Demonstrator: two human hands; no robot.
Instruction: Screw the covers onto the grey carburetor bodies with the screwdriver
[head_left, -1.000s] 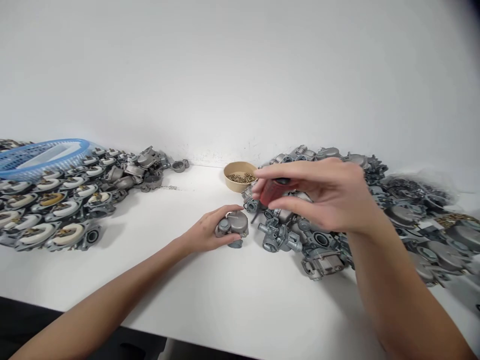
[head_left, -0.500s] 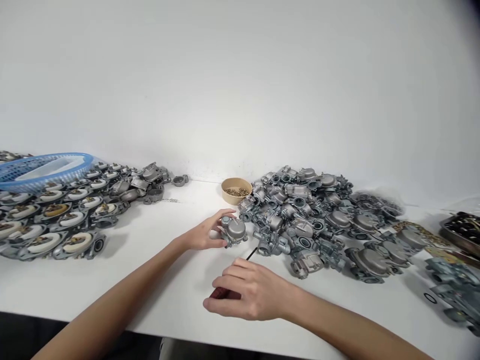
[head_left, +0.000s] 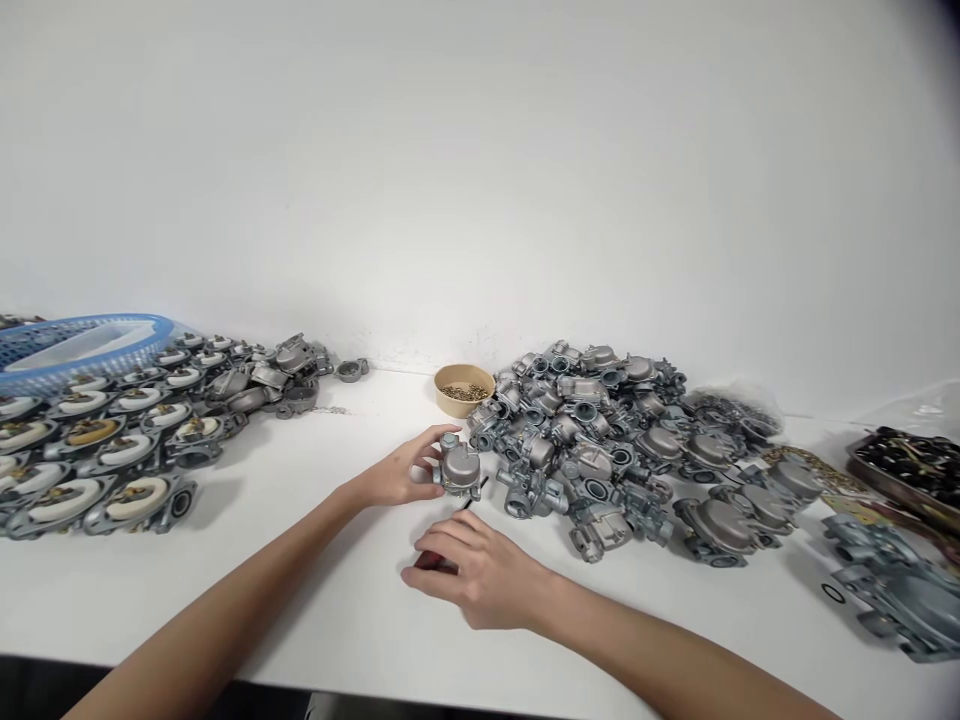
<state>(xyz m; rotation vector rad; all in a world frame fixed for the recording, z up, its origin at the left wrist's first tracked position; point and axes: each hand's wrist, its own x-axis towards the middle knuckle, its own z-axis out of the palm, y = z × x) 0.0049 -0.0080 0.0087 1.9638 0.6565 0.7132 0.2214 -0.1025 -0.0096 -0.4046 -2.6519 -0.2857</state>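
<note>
My left hand [head_left: 401,470] grips a grey metal carburetor [head_left: 460,466] on the white table, thumb and fingers closed round its left side. Its domed float bowl faces up. My right hand [head_left: 476,565] is wrapped round a screwdriver [head_left: 435,562] with a dark red handle. The dark shaft points up and right, its end near the carburetor's lower right edge; whether it touches I cannot tell. Right of the held carburetor lies a big heap of carburetors [head_left: 589,420]. Behind it stands a round tan bowl [head_left: 463,405] of small brass-coloured screws.
At left are rows of carburetor bodies with white floats [head_left: 135,498], loose float bowls [head_left: 251,385] and a blue basket [head_left: 150,345]. At right lie a black ring [head_left: 833,594], a larger carburetor [head_left: 907,590] and a metal tray of dark parts [head_left: 911,470]. A wall rises behind.
The view has shifted slightly right. My right hand has brought the screwdriver closer to the carburetor, its shaft now near the lower edge. My left hand keeps its hold.
</note>
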